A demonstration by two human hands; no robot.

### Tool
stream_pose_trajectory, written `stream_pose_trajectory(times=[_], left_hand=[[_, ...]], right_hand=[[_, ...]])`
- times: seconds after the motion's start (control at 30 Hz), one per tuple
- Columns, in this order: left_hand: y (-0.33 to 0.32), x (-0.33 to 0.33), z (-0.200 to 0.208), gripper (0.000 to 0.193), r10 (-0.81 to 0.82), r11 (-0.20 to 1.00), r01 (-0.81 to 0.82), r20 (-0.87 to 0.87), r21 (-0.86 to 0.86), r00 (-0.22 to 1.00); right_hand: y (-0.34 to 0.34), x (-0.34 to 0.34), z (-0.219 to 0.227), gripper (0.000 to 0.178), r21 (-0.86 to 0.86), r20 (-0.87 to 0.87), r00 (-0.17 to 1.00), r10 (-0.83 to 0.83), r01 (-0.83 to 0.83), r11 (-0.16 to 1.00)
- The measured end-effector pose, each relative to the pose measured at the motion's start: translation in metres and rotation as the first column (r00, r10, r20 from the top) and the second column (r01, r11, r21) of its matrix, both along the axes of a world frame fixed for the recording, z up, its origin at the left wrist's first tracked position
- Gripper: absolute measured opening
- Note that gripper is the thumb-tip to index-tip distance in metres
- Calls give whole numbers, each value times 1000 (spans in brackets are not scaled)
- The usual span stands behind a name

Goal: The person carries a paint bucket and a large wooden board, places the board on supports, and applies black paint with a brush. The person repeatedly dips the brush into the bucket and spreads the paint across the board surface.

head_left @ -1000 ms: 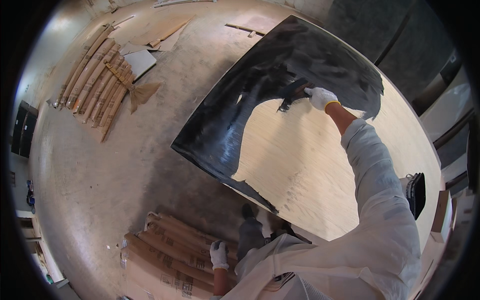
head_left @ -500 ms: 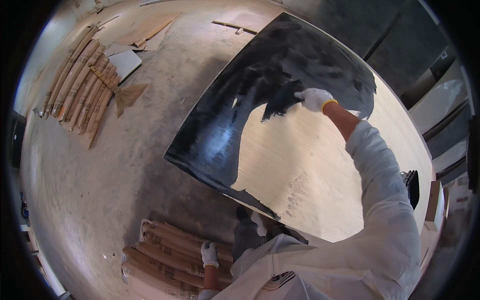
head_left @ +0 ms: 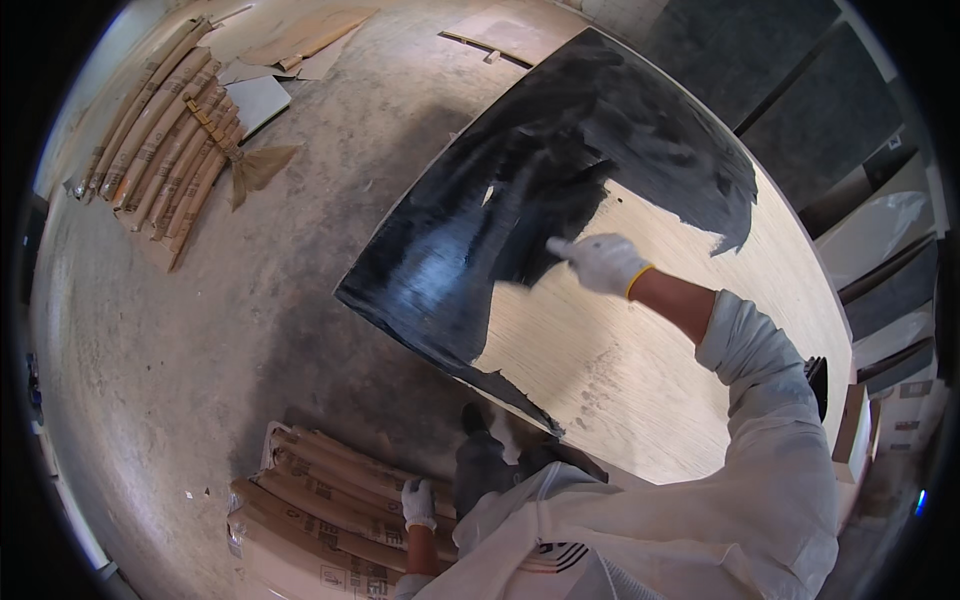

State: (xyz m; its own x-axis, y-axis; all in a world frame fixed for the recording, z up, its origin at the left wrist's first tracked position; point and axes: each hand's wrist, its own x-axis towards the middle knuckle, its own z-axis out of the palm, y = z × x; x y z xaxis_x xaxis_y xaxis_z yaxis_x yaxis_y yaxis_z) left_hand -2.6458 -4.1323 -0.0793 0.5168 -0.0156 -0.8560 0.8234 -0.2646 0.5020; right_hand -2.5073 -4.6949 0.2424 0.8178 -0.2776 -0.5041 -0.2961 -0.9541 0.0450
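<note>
Half of the large wooden panel [head_left: 640,380] already wears black paint [head_left: 520,200]; it lies flat across the middle of the view, its bare pale part toward five o'clock. To do this coat well, I judge each stroke should overlap the wet edge and follow the grain, leaving no pale gaps like the small one at eleven o'clock of the hand. At that edge the right hand [head_left: 605,262], in a white glove, is curled closed around a brush handle [head_left: 560,247]. At six o'clock the left hand [head_left: 418,503], also gloved, hangs loosely half-closed, holding nothing visible, over brown paper-wrapped bundles [head_left: 320,500] on the floor [head_left: 180,330].
</note>
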Motion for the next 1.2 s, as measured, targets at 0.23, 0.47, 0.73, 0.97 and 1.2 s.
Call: stream_pose_trajectory(times=[0.23,0.47,0.73,0.97,1.2], left_hand=[[-9,18,7,19,105,993,-98,106,-66,989],[-2,0,5,13,153,988,-152,52,-35,987],[-5,9,11,21,118,992,-116,60,-44,991],[-5,0,6,19,167,986,-164,96,-30,981],[-15,-34,14,20,246,969,-241,156,-51,956]], right_hand=[[-18,13,23,57,-72,6,997,-74,74,995],[-32,-5,3,61,-134,3,999,-48,47,990],[10,83,10,63,-44,-95,971,218,-223,974],[-17,78,17,56,-91,-51,987,150,-155,984],[-17,-3,-4,52,-15,8,858,513,-513,858]])
